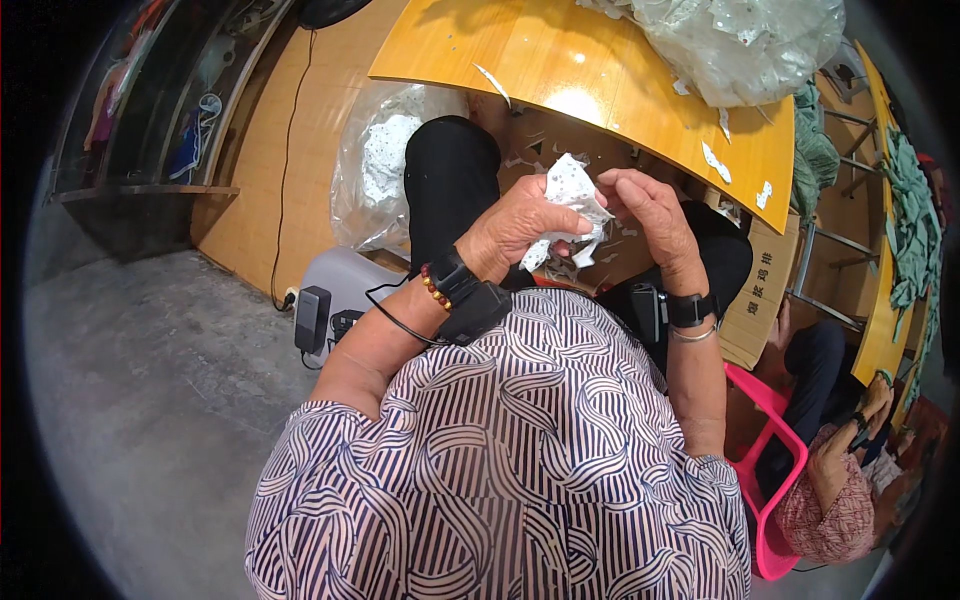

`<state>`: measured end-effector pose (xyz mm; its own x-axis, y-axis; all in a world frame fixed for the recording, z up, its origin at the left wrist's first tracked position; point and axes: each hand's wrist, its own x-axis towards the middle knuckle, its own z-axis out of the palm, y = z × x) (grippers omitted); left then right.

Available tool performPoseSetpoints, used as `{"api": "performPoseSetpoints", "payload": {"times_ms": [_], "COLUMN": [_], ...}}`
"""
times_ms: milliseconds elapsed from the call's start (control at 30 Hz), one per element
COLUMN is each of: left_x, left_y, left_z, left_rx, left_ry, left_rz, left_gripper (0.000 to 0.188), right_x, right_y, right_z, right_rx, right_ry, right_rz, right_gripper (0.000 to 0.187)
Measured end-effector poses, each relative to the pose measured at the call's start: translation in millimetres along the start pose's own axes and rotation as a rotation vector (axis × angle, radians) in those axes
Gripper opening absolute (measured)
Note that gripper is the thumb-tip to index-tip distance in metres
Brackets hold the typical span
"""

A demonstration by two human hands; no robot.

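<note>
My left hand [520, 222] is closed round a crumpled white cloth piece [570, 187] with small grey specks, held over my lap. Its loose ends hang below my fingers. At the cloth's right edge is my right hand [648, 205], fingers curled and pressed together. Whatever its fingertips pinch is too small to make out. Beside my left knee, a clear plastic bag [390, 155] holds more of the white speckled cloth. Another clear bag [745, 45] of similar white pieces sits on the yellow table [560, 75] ahead of me.
White scraps [716, 162] lie along the table's near edge. A cardboard box [757, 290] stands by my right knee. At the right are a pink chair [775, 440], another person [830, 490] and a table with green cloth [908, 230]. A black cable [290, 150] hangs at the left.
</note>
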<state>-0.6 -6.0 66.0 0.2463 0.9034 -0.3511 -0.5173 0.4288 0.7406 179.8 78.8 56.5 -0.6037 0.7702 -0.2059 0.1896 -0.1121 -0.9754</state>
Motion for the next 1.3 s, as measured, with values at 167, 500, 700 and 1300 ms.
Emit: {"api": "performPoseSetpoints", "payload": {"times_ms": [167, 500, 700, 1300], "left_x": [-0.6, 8.2, 6.6, 7.4], "left_y": [-1.3, -16.9, -15.8, -7.6], "left_z": [2.0, -12.4, -14.7, -35.5], "left_rx": [0.106, -0.004, -0.005, -0.494], "left_ry": [-0.014, -0.029, -0.085, -0.104], "left_rz": [0.025, 0.026, 0.03, 0.129], "left_gripper": [0.031, 0.035, 0.033, 0.047], "right_x": [4.5, 21.3, 22.1, 10.3], "right_y": [-9.0, -6.1, -1.6, 16.7], "right_z": [10.0, 31.7, 26.9, -11.8], "right_rx": [0.132, 0.662, 0.437, -0.648], "right_ry": [-0.18, -0.088, 0.066, 0.112], "right_rz": [-0.011, 0.126, 0.061, -0.13], "right_gripper": [0.042, 0.011, 0.011, 0.049]}}
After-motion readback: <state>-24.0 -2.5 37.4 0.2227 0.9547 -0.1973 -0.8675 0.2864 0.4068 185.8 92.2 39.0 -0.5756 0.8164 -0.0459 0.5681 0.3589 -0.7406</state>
